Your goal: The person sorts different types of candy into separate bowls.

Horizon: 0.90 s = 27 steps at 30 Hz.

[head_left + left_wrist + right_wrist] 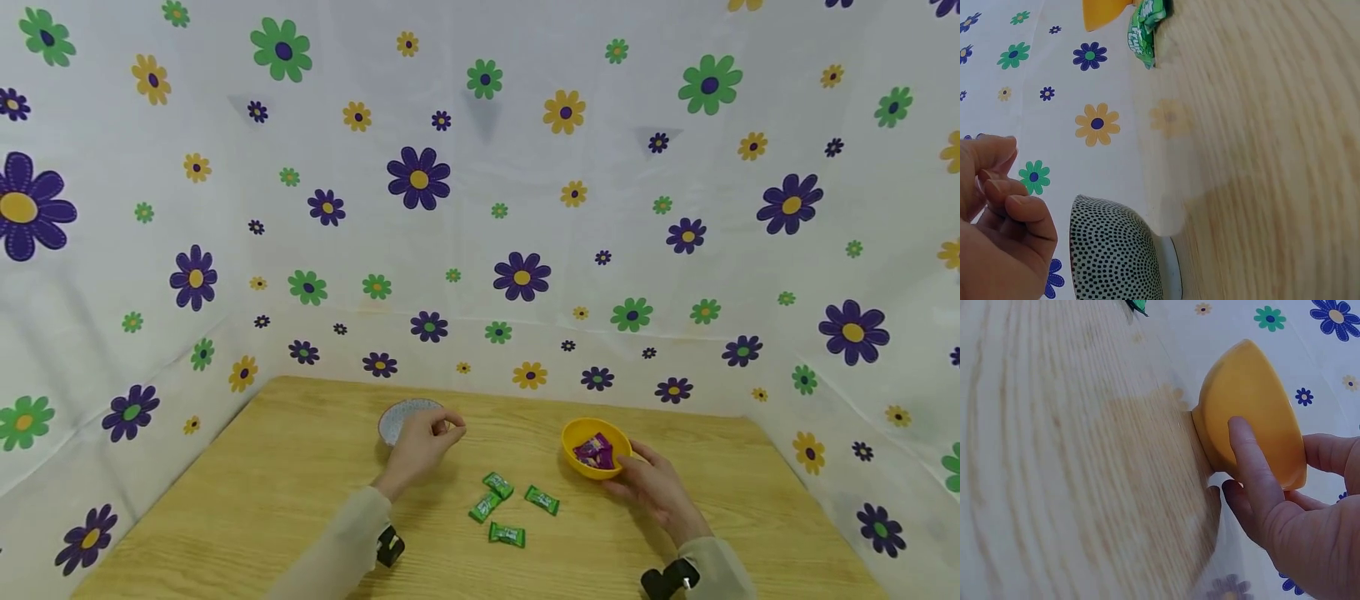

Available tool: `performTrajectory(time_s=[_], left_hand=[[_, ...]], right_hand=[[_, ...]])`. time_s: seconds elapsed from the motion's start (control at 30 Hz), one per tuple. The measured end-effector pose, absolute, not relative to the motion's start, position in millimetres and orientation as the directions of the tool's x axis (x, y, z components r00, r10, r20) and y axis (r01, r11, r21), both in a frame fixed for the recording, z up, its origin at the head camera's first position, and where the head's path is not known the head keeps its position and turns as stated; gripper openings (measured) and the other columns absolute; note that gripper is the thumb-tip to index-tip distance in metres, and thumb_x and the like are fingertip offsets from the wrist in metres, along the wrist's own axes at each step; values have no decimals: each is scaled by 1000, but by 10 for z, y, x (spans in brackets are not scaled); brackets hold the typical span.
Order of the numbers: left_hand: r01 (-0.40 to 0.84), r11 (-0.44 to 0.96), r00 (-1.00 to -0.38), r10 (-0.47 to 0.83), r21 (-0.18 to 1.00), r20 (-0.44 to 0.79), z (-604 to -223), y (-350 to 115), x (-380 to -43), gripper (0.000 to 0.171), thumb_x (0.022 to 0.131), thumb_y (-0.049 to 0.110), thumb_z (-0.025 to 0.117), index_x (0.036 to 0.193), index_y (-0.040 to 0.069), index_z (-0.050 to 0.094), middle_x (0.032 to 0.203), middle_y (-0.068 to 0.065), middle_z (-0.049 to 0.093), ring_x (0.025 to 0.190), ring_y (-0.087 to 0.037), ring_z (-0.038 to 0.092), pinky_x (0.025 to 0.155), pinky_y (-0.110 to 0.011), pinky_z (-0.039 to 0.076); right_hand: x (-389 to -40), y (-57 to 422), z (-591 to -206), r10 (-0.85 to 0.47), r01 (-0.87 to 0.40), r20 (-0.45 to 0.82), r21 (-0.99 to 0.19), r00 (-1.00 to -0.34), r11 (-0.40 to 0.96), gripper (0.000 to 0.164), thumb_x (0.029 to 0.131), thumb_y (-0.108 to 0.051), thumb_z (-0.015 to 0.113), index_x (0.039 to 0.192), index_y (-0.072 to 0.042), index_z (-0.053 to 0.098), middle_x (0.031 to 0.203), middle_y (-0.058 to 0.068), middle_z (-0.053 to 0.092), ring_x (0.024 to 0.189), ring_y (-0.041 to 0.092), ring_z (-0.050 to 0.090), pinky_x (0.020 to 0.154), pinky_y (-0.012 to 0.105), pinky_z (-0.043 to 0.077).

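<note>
A yellow bowl (573,469) with several purple-wrapped candies (596,452) in it stands on the right side of the table. My right hand (660,492) holds its near right side. In the right wrist view one finger lies along the outer wall of the yellow bowl (1241,387), with another digit at the rim. My left hand (422,446) hovers by the near right edge of a speckled bowl (405,412), partly covering it. Its fingers are loosely curled and nothing shows between them. In the left wrist view the dotted bowl (1113,250) stands beside that hand (1007,231).
Several green-wrapped candies (507,534) lie on the wooden table (300,467) between the two bowls. A white sheet (465,242) with printed flowers hangs behind the table and along both sides. Each wrist wears a black device (389,546).
</note>
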State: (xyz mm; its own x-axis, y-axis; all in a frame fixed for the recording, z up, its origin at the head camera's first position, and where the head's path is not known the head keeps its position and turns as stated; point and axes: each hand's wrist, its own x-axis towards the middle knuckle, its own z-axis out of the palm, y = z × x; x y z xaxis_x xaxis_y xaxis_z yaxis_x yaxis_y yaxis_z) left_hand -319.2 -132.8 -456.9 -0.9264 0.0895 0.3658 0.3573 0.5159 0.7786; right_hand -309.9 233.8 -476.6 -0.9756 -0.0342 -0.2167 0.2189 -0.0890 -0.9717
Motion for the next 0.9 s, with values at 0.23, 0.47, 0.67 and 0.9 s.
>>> performTrajectory(time_s=[0.23, 0.47, 0.67, 0.9], left_hand=[[299, 484, -937, -14, 823, 349, -4570, -1430, -3137, 5, 91, 18, 70, 93, 15, 74, 60, 0, 47, 50, -11, 37, 48, -22, 32], [210, 501, -920, -190, 840, 343, -4578, -1623, -3141, 8, 90, 15, 70, 93, 8, 74, 67, -1, 51, 56, -11, 42, 50, -22, 34], [122, 492, -903, -305, 862, 302, -4562, -1803, -3190, 16, 91, 18, 69, 101, 5, 72, 82, -7, 57, 74, -17, 48, 55, -21, 38], [58, 507, -922, -302, 860, 241, -4545, -1874, -3202, 47, 91, 14, 66, 133, -2, 53, 116, -22, 50, 104, -31, 46, 83, -37, 43]], right_hand=[[-3060, 2364, -4782, -36, 204, -202, -975, -979, -92, 61, 102, -9, 49, 153, 4, 19, 146, 42, 32, 99, 22, 66, 84, 35, 58], [-3065, 2367, -4796, -15, 210, -209, -976, -978, -52, 60, 102, -13, 52, 153, 1, 24, 145, 38, 36, 96, 21, 67, 84, 33, 58], [-3101, 2372, -4751, -2, 197, -197, -980, -980, -15, 58, 102, -17, 53, 151, -1, 28, 146, 35, 37, 95, 18, 66, 87, 34, 57], [-3062, 2436, -4705, 60, 162, -160, -986, -985, 31, 54, 101, -17, 53, 148, 4, 35, 145, 33, 42, 94, 16, 67, 86, 33, 58]])
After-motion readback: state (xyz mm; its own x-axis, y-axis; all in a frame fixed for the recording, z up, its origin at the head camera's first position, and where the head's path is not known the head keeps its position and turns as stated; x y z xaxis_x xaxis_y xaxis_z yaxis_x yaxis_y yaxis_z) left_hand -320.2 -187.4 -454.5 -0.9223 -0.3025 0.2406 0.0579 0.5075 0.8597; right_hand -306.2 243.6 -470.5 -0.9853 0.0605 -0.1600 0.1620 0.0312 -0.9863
